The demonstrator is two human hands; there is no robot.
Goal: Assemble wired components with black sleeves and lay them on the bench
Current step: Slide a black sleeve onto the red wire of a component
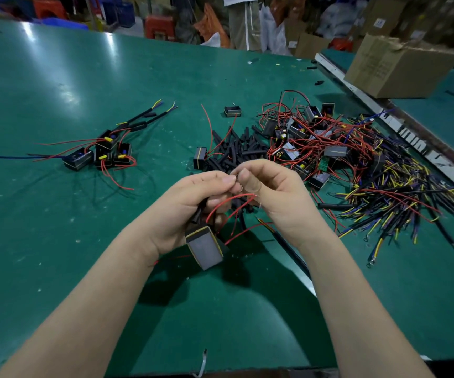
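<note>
- Wired component (206,248): a grey, tape-wrapped rectangular block with a yellow edge stripe. It hangs below the left hand (193,205), above the near part of the table (56,77), with thin red leads (228,203) looping up between the two hands.
- Left hand: fingers curled round the leads and a short black sleeve (197,214), thumb and forefinger pinching at the meeting point. This grip appears meant to steady the work.
- Right hand (272,192): closed in a fine pinch against the left fingertips, on a small dark end. Whether that is a sleeve mouth or a wire tip cannot be told. Judged step: threading a lead into a sleeve.
- Black cable (288,246): lies under the right wrist, with yellow and red cores bared at its end.
- Sleeve stock (236,148): a loose heap of matt black tube lengths just beyond the hands, in easy reach.
- Unassembled parts (356,159): a tangled pile at right of red, yellow, blue and black wires mixed with grey blocks.
- Finished units (103,151): laid apart at far left, blocks grouped together and sleeved leads fanned outward, which keeps done work separate from stock.
- Cardboard box (395,69): far right, with a torn top.
</note>
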